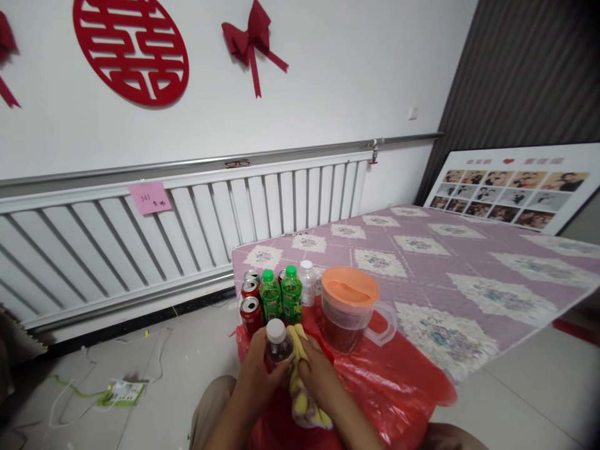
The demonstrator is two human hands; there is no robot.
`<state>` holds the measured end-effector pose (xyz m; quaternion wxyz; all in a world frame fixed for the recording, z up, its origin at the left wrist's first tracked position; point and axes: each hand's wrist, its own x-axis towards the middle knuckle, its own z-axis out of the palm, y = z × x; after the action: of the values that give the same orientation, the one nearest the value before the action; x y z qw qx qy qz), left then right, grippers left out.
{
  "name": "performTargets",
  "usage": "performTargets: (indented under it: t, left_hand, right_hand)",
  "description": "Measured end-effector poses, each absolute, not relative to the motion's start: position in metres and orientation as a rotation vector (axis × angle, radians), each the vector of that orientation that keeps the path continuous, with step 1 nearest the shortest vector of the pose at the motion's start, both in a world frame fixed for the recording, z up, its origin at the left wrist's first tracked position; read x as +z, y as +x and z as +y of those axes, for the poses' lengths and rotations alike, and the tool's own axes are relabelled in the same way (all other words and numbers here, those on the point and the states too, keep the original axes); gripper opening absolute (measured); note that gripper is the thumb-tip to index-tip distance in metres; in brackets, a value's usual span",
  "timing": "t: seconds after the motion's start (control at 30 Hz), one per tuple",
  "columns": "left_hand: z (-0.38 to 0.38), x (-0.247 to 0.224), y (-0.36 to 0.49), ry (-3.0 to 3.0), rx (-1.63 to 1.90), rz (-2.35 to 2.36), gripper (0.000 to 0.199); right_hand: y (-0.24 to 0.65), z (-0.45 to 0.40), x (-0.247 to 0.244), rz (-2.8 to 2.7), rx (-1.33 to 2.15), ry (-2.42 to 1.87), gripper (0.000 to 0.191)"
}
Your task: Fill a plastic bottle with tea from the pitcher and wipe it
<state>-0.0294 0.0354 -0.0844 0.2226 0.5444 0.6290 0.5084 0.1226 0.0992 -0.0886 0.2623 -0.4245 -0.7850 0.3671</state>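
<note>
A clear bottle with a white cap and dark contents [277, 344] stands upright, with my left hand [257, 365] wrapped round its left side. My right hand [317, 369] is closed on a yellow cloth [300, 387], which touches the bottle's right side and hangs down over the red plastic sheet [389, 390]. Just behind are two green bottles [270, 300] with green caps, a clear bottle with a white cap [307, 284] and several cans [250, 312]. On the right a clear pitcher [345, 322] with an orange lid holds dark liquid.
A bed-like surface with a purple patterned cover [422, 281] extends to the right. Behind it are a white radiator [206, 219] and a photo board [510, 187]. A power strip [122, 392] with cables lies on the floor at left.
</note>
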Motion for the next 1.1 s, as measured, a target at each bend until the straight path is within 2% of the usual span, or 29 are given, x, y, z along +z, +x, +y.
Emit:
performTargets:
  t: [0.27,0.6,0.87,1.1]
  left_hand:
    - [0.037,-0.091,-0.028,1.556,1.377,1.882,0.059]
    - [0.036,-0.088,-0.022,1.533,1.314,1.941,0.059]
    - [0.031,-0.083,-0.028,1.545,1.37,1.795,0.055]
    - [0.043,-0.052,-0.049,1.505,1.415,1.537,0.066]
  right_hand:
    - [0.124,0.078,-0.113,-2.085,0.972,-1.234,0.073]
    - [0.117,0.053,-0.097,-1.855,0.802,-1.155,0.054]
    - [0.121,0.063,-0.115,-1.975,1.045,-1.312,0.064]
    - [0.124,0.067,-0.118,-2.015,1.014,-1.333,0.068]
